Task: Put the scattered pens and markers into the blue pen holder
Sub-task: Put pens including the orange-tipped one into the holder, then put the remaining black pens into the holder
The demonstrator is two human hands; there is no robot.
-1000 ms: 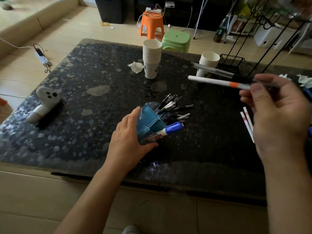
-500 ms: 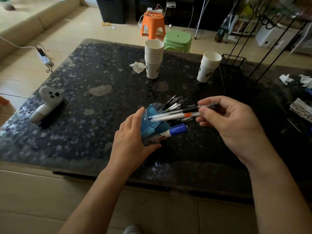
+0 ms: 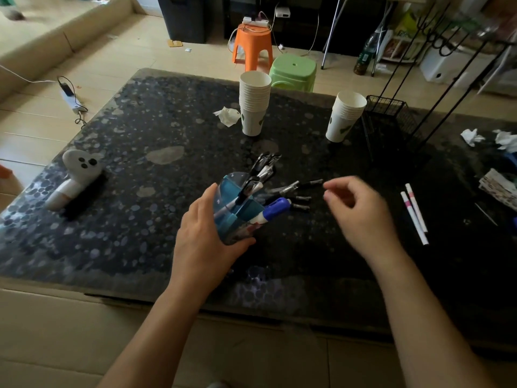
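The blue pen holder (image 3: 237, 205) sits near the front middle of the dark speckled table (image 3: 140, 163), tipped over toward the right so that its mouth, and with it its long axis, points right and a little away from the camera. It appears already well filled: a cluster of dark pens (image 3: 268, 169) fans out of the upper compartments, more pens (image 3: 296, 189) jut rightward, and a blue-capped marker (image 3: 275, 207) lies in the lowest section, cap outward. The left hand (image 3: 207, 242) grips the holder from the near side, fingers wrapped around its wall, apparently holding it at that tilt. The right hand (image 3: 361, 211) hangs just right of the pen tips, blurred, fingers loosely curled and holding nothing that can be seen. Work remains: two white pens with pink bands (image 3: 414, 214) lie side by side well to the right, their long axes running from far-left to near-right, and a thin dark stick (image 3: 485, 214) beyond them may be another pen. Two stacks of paper cups (image 3: 254, 105) stand toward the far edge, clear of the work.
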